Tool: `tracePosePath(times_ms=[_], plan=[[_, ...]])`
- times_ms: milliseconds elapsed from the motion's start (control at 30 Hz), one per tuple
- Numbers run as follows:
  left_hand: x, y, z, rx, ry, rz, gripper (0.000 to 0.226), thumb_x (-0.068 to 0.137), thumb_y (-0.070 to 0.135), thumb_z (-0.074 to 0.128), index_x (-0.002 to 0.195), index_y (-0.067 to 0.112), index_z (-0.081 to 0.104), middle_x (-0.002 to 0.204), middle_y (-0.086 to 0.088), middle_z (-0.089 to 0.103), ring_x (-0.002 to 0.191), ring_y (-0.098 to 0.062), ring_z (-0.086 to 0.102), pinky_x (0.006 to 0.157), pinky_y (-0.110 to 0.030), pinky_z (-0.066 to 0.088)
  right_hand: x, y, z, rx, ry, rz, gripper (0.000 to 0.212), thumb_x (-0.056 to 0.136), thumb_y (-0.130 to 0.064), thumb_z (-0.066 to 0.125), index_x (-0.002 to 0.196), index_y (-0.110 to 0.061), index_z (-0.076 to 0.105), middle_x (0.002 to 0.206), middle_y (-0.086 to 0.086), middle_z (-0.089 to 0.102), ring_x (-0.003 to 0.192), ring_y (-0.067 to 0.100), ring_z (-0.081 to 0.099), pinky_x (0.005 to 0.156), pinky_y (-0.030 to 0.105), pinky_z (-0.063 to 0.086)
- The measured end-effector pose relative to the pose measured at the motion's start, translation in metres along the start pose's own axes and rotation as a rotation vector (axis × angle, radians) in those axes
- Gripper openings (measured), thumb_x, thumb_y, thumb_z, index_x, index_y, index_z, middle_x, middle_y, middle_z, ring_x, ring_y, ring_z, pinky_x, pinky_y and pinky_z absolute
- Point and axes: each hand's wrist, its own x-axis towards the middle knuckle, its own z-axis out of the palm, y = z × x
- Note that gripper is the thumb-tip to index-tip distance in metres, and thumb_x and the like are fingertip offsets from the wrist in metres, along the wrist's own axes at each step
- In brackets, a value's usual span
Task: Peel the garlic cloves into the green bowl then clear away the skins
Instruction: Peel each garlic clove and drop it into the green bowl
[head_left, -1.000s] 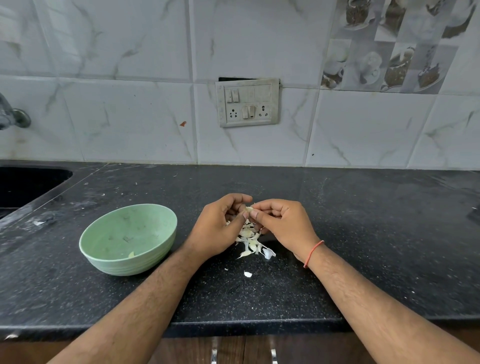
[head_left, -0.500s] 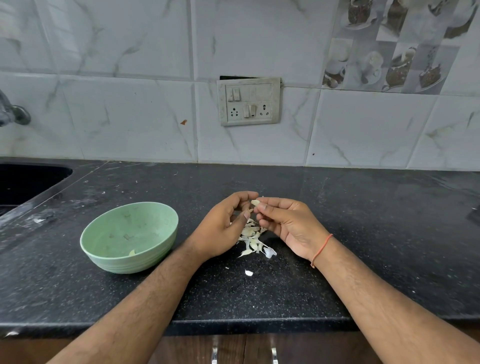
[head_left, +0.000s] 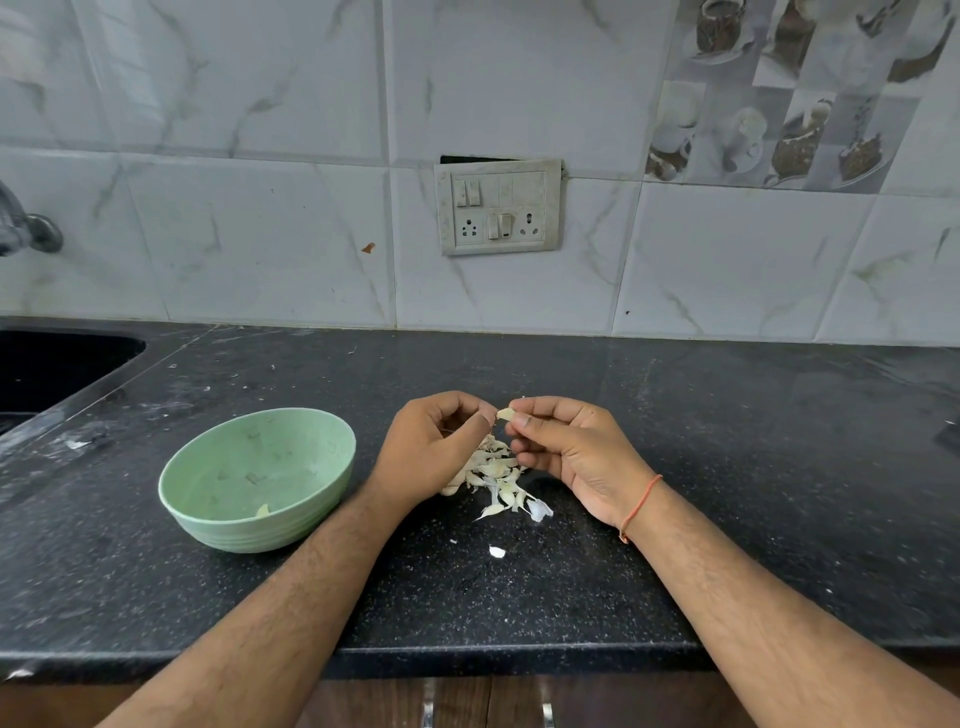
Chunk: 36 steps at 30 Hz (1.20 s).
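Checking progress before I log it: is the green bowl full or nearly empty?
Nearly empty. The green bowl stands upright on the counter, and only one small pale piece shows near its front inside wall; the rest is bare.

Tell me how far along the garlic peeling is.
Done: a pile of skins lies on the counter, and one pale piece, likely a clove, sits in the green bowl. In hand: the right hand pinches a clove while the left hand picks at it. Left: finishing and clearing skins.
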Motion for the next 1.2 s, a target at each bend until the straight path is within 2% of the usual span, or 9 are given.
tracePosePath(times_ms=[133, 300, 467, 633, 700, 833, 900, 1067, 1200], plan=[[0.0001, -0.0005, 0.0014, -0.054, -0.049, -0.027, 0.012, 0.103, 0.021, 0.071, 0.099, 0.014, 0.080, 0.059, 0.018, 0.062, 0.048, 0.004, 0.049, 0.050, -0.013, 0.040, 0.0001, -0.0001, -0.0001, -0.008, -0.004, 0.001, 0.022, 0.094, -0.001, 0.074, 0.116, 0.001, 0.077, 0.098, 0.021, 0.078, 0.081, 0.021, 0.072, 0.071, 0.027, 0.064], [-0.0007, -0.0004, 0.0018, -0.076, -0.106, -0.043, 0.013, 0.104, 0.018, 0.068, 0.099, 0.011, 0.078, 0.059, 0.015, 0.062, 0.044, 0.002, 0.045, 0.047, -0.012, 0.037, -0.0003, 0.0009, 0.0014, -0.007, -0.012, -0.032, 0.021, 0.093, 0.000, 0.073, 0.114, 0.002, 0.077, 0.099, 0.023, 0.078, 0.082, 0.020, 0.073, 0.075, 0.028, 0.064], [-0.0009, 0.0012, 0.0007, -0.083, -0.090, -0.041, 0.014, 0.103, 0.021, 0.069, 0.094, 0.017, 0.079, 0.073, -0.005, 0.069, 0.059, -0.004, 0.051, 0.057, -0.017, 0.041, 0.0009, 0.0015, 0.0013, -0.018, 0.005, -0.067, 0.021, 0.093, 0.001, 0.074, 0.114, 0.001, 0.077, 0.102, 0.025, 0.078, 0.084, 0.022, 0.074, 0.076, 0.029, 0.065], [-0.0013, 0.0020, 0.0010, -0.107, -0.124, -0.052, 0.014, 0.105, 0.020, 0.067, 0.098, 0.011, 0.075, 0.069, 0.004, 0.063, 0.048, 0.001, 0.044, 0.048, -0.012, 0.037, 0.0005, 0.0019, 0.0013, -0.047, 0.002, -0.079, 0.021, 0.092, -0.001, 0.075, 0.114, 0.000, 0.078, 0.102, 0.023, 0.079, 0.086, 0.022, 0.075, 0.077, 0.030, 0.065], [-0.0017, 0.0022, 0.0006, -0.096, -0.140, -0.014, 0.012, 0.106, 0.023, 0.066, 0.099, 0.014, 0.073, 0.074, -0.006, 0.066, 0.054, -0.002, 0.049, 0.051, -0.018, 0.042, -0.0003, 0.0020, 0.0017, -0.038, -0.005, -0.069, 0.021, 0.092, -0.001, 0.075, 0.113, -0.001, 0.079, 0.101, 0.023, 0.079, 0.085, 0.021, 0.075, 0.077, 0.029, 0.065], [-0.0023, 0.0019, 0.0005, -0.056, -0.161, 0.048, 0.019, 0.100, 0.039, 0.064, 0.101, 0.021, 0.070, 0.092, -0.023, 0.070, 0.077, -0.023, 0.057, 0.070, -0.055, 0.053, -0.0021, 0.0005, 0.0029, 0.031, -0.030, -0.021, 0.020, 0.091, 0.001, 0.074, 0.110, 0.000, 0.080, 0.101, 0.025, 0.077, 0.082, 0.021, 0.074, 0.074, 0.027, 0.064], [-0.0024, 0.0023, 0.0011, -0.060, -0.164, 0.066, 0.024, 0.099, 0.042, 0.063, 0.103, 0.020, 0.069, 0.092, -0.025, 0.068, 0.078, -0.025, 0.057, 0.072, -0.059, 0.053, -0.0025, -0.0002, 0.0035, 0.065, -0.041, 0.008, 0.021, 0.089, -0.001, 0.075, 0.109, 0.000, 0.080, 0.101, 0.025, 0.077, 0.081, 0.020, 0.074, 0.072, 0.026, 0.064], [-0.0020, 0.0023, 0.0021, -0.034, -0.166, 0.089, 0.014, 0.099, 0.031, 0.063, 0.099, 0.018, 0.068, 0.084, -0.027, 0.064, 0.064, -0.019, 0.047, 0.059, -0.036, 0.041, -0.0027, -0.0010, 0.0033, 0.075, -0.073, 0.056, 0.025, 0.085, -0.005, 0.078, 0.109, -0.001, 0.081, 0.099, 0.021, 0.077, 0.079, 0.019, 0.074, 0.070, 0.025, 0.064], [-0.0015, -0.0001, 0.0025, 0.023, -0.152, 0.108, 0.009, 0.102, 0.022, 0.064, 0.094, 0.021, 0.068, 0.079, -0.021, 0.064, 0.059, -0.012, 0.045, 0.055, -0.030, 0.040, -0.0026, -0.0012, 0.0015, 0.065, -0.101, 0.059, 0.024, 0.088, -0.005, 0.077, 0.111, -0.002, 0.081, 0.097, 0.019, 0.077, 0.079, 0.019, 0.073, 0.069, 0.025, 0.063]])
